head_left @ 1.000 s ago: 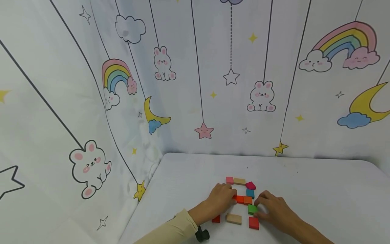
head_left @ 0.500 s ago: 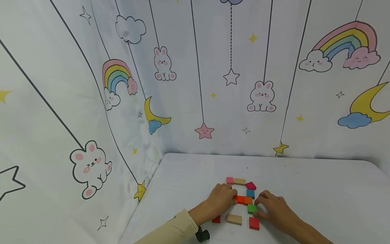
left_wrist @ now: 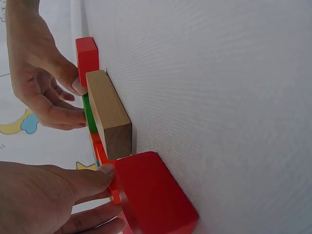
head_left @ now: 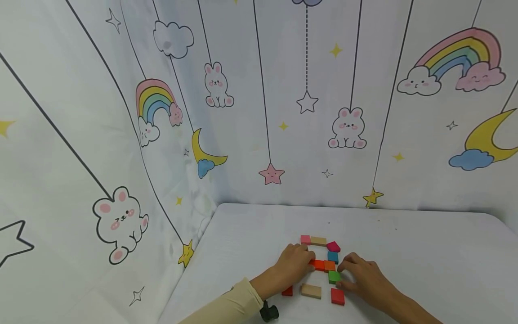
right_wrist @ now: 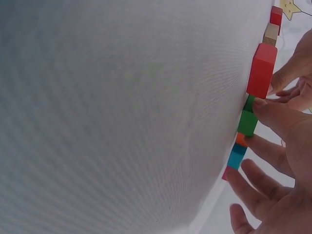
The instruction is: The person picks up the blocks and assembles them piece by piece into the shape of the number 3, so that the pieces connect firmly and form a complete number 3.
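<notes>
My right hand (head_left: 366, 279) holds a green block (head_left: 334, 276) between thumb and forefinger, at the right side of the block layout. In the right wrist view its thumb lies on the near end of the green block (right_wrist: 247, 122) and its other fingers spread apart. My left hand (head_left: 295, 263) grips the left end of an orange-red block (head_left: 319, 265), partly hidden by the fingers. Against that block sits an orange block (head_left: 329, 266), its lower right corner close to the green one. A blue block (head_left: 332, 257) lies just behind the orange block.
Farther back lie a pink block (head_left: 305, 239), a plain wooden block (head_left: 318, 241) and a crimson pentagon-shaped block (head_left: 333, 246). Nearer are a red block (head_left: 337, 296), another wooden block (head_left: 311, 290) and a partly covered red block (head_left: 287, 291). A black object (head_left: 269, 311) shows under the left sleeve.
The green block has shifted slightly left and back, towards the orange block, with my right fingers at it. My left hand has stayed in place.
</notes>
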A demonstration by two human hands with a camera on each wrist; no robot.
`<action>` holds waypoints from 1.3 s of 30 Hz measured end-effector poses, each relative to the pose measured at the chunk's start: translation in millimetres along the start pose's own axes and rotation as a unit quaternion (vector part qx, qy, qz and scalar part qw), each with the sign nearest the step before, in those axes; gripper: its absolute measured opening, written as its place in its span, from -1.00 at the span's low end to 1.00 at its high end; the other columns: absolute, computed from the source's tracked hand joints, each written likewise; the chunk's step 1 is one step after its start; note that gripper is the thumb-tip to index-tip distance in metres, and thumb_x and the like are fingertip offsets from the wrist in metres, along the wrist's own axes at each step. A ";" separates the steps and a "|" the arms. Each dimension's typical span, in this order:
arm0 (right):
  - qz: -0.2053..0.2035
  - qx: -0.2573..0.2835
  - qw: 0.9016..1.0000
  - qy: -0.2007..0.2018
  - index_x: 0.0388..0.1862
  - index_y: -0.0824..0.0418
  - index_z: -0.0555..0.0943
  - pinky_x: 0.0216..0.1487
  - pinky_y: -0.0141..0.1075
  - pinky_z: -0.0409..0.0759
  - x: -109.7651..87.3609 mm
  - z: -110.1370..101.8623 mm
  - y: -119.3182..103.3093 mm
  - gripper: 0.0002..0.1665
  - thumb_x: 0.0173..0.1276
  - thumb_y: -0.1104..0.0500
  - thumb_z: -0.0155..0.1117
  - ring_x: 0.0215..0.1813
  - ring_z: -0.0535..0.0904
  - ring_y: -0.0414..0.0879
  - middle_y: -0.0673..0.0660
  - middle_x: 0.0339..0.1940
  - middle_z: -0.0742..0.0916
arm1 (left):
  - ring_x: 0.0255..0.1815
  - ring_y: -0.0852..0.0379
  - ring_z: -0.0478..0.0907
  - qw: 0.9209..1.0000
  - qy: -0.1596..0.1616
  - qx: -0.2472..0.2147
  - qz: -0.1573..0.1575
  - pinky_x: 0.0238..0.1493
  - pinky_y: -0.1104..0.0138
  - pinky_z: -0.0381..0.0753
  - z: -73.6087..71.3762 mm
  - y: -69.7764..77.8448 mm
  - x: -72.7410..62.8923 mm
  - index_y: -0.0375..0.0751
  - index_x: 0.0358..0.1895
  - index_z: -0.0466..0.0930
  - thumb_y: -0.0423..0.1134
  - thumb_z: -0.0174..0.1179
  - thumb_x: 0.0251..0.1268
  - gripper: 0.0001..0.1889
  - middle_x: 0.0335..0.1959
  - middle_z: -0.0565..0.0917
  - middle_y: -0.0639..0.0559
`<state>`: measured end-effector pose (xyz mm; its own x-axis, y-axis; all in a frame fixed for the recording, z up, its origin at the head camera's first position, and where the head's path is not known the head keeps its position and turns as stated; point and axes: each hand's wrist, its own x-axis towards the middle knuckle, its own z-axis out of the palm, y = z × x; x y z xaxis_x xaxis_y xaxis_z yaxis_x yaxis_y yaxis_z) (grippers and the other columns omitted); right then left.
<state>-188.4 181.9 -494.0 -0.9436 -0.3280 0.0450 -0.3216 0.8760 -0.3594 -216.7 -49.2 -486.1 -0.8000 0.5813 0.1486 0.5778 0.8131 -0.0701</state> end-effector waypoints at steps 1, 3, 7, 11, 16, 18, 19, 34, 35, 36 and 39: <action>0.000 -0.001 1.000 0.000 -0.20 -0.09 0.74 0.19 0.27 0.56 -0.1 -0.1 -0.3 -0.57 0.01 -0.14 0.75 0.06 0.61 -0.09 -0.05 -0.08 0.66 | -0.20 0.30 0.57 1.000 -0.001 0.001 -0.001 -0.21 0.50 0.45 0.0 0.1 0.0 0.12 0.03 0.81 0.06 0.45 0.35 -0.73 -0.19 0.72 0.20; 0.000 -0.004 1.000 -0.001 -0.20 -0.08 0.74 0.18 0.28 0.56 -0.3 -0.2 -0.8 -0.57 0.02 -0.14 0.74 0.06 0.61 -0.08 -0.04 -0.08 0.66 | -0.20 0.30 0.58 1.000 -0.002 0.004 -0.001 -0.20 0.49 0.46 0.3 0.3 0.2 0.13 0.02 0.81 0.07 0.45 0.35 -0.73 -0.19 0.73 0.20; 0.002 -0.006 1.000 -0.003 -0.19 -0.07 0.74 0.18 0.29 0.55 -0.5 -0.4 -1.7 -0.57 0.03 -0.13 0.74 0.06 0.62 -0.08 -0.04 -0.08 0.66 | -0.20 0.30 0.58 1.000 -0.002 0.007 -0.001 -0.21 0.49 0.47 1.0 0.6 0.2 0.13 0.02 0.81 0.07 0.45 0.35 -0.73 -0.19 0.72 0.20; 0.005 -0.006 1.000 -0.007 -0.19 -0.06 0.74 0.19 0.29 0.55 -0.1 0.3 -1.5 -0.57 0.02 -0.12 0.74 0.05 0.61 -0.09 -0.04 -0.08 0.66 | -0.21 0.30 0.58 1.000 0.000 0.007 0.000 -0.21 0.49 0.47 2.3 0.6 0.0 0.13 0.02 0.81 0.07 0.45 0.35 -0.74 -0.20 0.72 0.20; 0.003 -0.009 1.000 -0.006 -0.18 -0.03 0.76 0.17 0.29 0.56 -0.7 1.6 -0.5 -0.56 0.03 -0.13 0.74 0.04 0.61 -0.09 -0.02 -0.08 0.66 | -0.20 0.30 0.58 1.000 0.000 0.006 -0.001 -0.20 0.49 0.47 3.4 0.9 -0.1 0.13 0.02 0.81 0.07 0.44 0.35 -0.74 -0.19 0.73 0.20; 0.003 -0.010 1.000 -0.006 -0.17 -0.02 0.77 0.16 0.29 0.56 -1.3 1.6 -0.3 -0.56 0.03 -0.13 0.74 0.03 0.61 -0.09 -0.02 -0.08 0.66 | -0.19 0.30 0.58 1.000 -0.001 0.003 -0.001 -0.19 0.49 0.48 3.6 0.9 -0.2 0.12 0.01 0.81 0.06 0.44 0.35 -0.74 -0.19 0.72 0.19; 0.003 -0.010 1.000 -0.005 -0.17 -0.02 0.77 0.16 0.28 0.56 -1.8 1.5 -0.1 -0.56 0.03 -0.13 0.74 0.03 0.62 -0.09 -0.01 -0.07 0.66 | -0.19 0.30 0.58 1.000 -0.001 0.002 0.000 -0.19 0.49 0.48 3.7 0.9 -0.2 0.12 0.01 0.81 0.06 0.44 0.35 -0.74 -0.19 0.72 0.19; -0.019 -0.023 0.999 0.011 -0.11 -0.08 0.78 0.14 0.25 0.59 -13.6 -15.5 -5.1 -0.61 0.09 -0.04 0.73 -0.02 0.62 -0.15 -0.06 -0.06 0.65 | -0.24 0.29 0.55 1.000 0.011 -0.002 0.003 -0.24 0.49 0.43 5.4 -1.8 0.8 0.10 -0.02 0.82 0.05 0.45 0.35 -0.76 -0.23 0.71 0.19; -0.023 -0.025 0.999 0.011 -0.11 -0.09 0.79 0.13 0.25 0.60 -14.4 -16.6 -5.7 -0.61 0.09 -0.03 0.73 -0.01 0.62 -0.15 -0.06 -0.06 0.65 | -0.24 0.30 0.55 1.000 0.011 -0.002 0.002 -0.24 0.49 0.43 5.6 -1.8 0.9 0.10 -0.02 0.82 0.05 0.45 0.35 -0.76 -0.23 0.71 0.19; -0.024 -0.026 0.999 0.011 -0.10 -0.09 0.79 0.13 0.24 0.60 -15.2 -17.6 -6.2 -0.61 0.09 -0.02 0.73 -0.01 0.62 -0.15 -0.07 -0.06 0.65 | -0.24 0.30 0.55 1.000 0.011 -0.002 0.002 -0.24 0.49 0.43 5.7 -1.8 1.0 0.10 -0.01 0.82 0.05 0.45 0.35 -0.76 -0.23 0.71 0.19; -0.028 -0.028 0.999 0.008 -0.10 -0.11 0.79 0.13 0.27 0.60 -16.8 -20.3 -7.6 -0.61 0.08 0.00 0.74 0.03 0.62 -0.14 -0.07 -0.03 0.66 | -0.23 0.30 0.55 1.000 0.010 -0.003 0.002 -0.24 0.49 0.44 5.8 -1.6 1.3 0.10 -0.01 0.82 0.05 0.46 0.35 -0.75 -0.23 0.72 0.19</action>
<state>-171.7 187.9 -473.1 -0.9251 -0.3715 0.0789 -0.3773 0.8751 -0.3031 -219.6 -49.6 -491.5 -0.7943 0.5836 0.1685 0.5820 0.8107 -0.0641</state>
